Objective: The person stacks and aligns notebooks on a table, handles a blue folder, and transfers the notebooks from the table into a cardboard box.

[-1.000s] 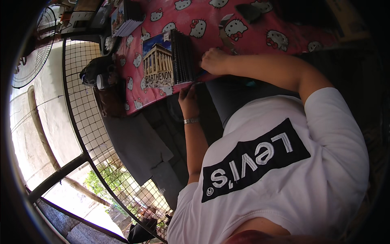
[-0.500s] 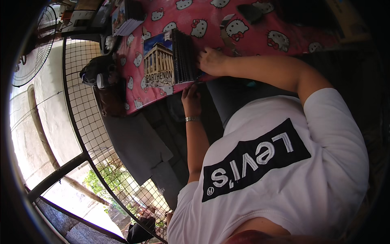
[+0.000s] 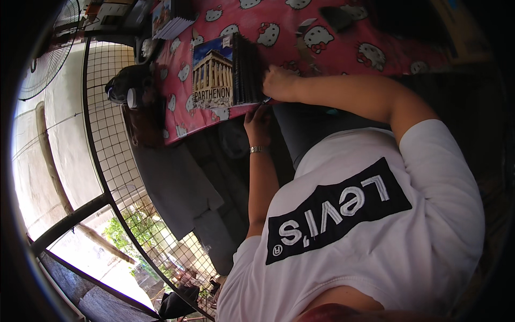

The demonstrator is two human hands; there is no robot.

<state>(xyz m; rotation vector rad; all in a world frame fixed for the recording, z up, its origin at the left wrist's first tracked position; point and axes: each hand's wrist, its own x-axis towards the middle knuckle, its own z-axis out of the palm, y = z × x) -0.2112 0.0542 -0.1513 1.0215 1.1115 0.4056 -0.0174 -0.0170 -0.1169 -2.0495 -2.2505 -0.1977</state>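
A stack of spiral notebooks point(image 3: 213, 72) lies at the near edge of the table, the top cover showing a columned stone temple under blue sky. Black spiral binding runs down the stack's right side. Close beside that binding rests my right hand point(image 3: 281, 83), its fingers curled in and closed; a small bluish bit shows beneath it, too little to name. My left hand point(image 3: 258, 119), with a metal-banded watch point(image 3: 257, 149) at the wrist, reaches up to the table edge just below the stack. Its fingers look bent together in shadow, and what they hold, if anything, is hidden.
Pink patterned cloth point(image 3: 247, 53) covers the table. Another pile of books point(image 3: 173, 20) stands at the far left, and a dark flat object point(image 3: 336, 19) lies at the far right. Beyond the left edge are a dark bag point(image 3: 131, 86), a wire-mesh screen point(image 3: 115, 123) and a fan point(image 3: 53, 59).
The whole view has shifted slightly. My left hand has moved a little up and right, closer to the table edge; my right hand stays beside the notebooks with its fingers curled.
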